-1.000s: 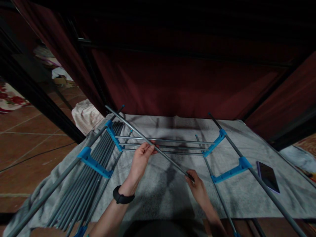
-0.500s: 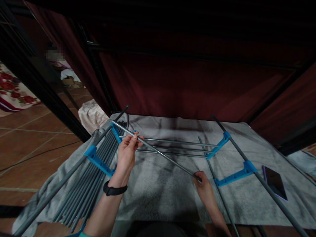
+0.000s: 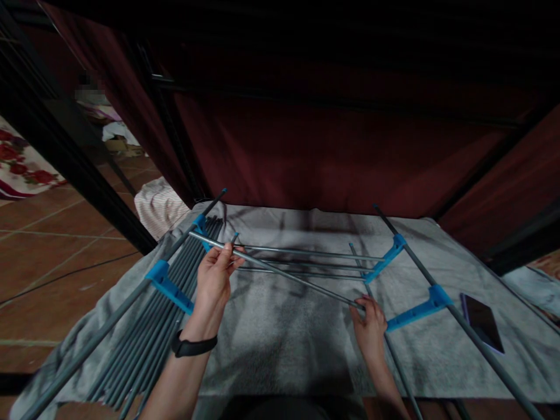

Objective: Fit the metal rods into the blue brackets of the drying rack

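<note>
A thin grey metal tube slants between my two hands above the blanket. My left hand, with a black band at the wrist, pinches it near its far left end. My right hand holds its other end, close beside a blue bracket on the right side of the frame. Another blue bracket sits on the left long pole, partly behind my left wrist. Behind my hands, several crossbars join the far brackets, including the far right one.
A bundle of loose grey tubes lies at the left on the grey blanket. To the right is a phone beyond the right pole. A dark red curtain in a black frame stands behind.
The tube's left end has come down and left, off the far left bracket, and its right end has shifted right and slightly up. Both hands still hold it.
</note>
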Tool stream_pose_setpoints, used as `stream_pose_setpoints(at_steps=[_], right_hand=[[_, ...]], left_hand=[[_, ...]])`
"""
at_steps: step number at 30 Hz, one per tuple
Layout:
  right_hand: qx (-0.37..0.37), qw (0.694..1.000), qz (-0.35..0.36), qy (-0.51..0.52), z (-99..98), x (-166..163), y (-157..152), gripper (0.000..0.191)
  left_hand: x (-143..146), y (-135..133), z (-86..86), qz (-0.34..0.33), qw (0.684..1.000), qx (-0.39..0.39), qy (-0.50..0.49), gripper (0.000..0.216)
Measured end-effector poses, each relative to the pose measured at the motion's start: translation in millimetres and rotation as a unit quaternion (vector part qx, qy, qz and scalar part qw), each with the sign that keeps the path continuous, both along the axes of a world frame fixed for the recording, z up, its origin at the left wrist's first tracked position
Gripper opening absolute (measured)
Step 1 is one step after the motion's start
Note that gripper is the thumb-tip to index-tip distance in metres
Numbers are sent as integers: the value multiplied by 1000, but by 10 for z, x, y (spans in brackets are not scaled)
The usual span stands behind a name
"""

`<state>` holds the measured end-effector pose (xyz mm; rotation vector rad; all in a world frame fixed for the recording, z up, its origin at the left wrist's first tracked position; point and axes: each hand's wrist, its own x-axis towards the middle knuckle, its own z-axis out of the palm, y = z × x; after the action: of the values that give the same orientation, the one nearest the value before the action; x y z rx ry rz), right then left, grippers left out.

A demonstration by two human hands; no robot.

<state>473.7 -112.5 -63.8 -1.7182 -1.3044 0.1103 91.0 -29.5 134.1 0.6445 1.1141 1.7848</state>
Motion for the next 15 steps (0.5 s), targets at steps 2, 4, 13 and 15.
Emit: stream_pose_setpoints(at_steps=[2, 4, 13, 15], right_hand=[[16, 1000, -18, 19, 8, 25, 40, 40], [35, 998, -41, 45, 50, 37, 87, 43], [113, 937, -109, 311, 408, -24, 518, 85], [140, 894, -108, 411, 495, -37, 610, 87]], left_hand=[[-11, -23, 15, 6, 1000, -17, -13, 38], [-25, -40, 29, 11, 999, -32, -28, 26], [-47, -34, 15, 34, 993, -77, -81, 26], [-33, -86, 19, 19, 995, -65, -67, 25]])
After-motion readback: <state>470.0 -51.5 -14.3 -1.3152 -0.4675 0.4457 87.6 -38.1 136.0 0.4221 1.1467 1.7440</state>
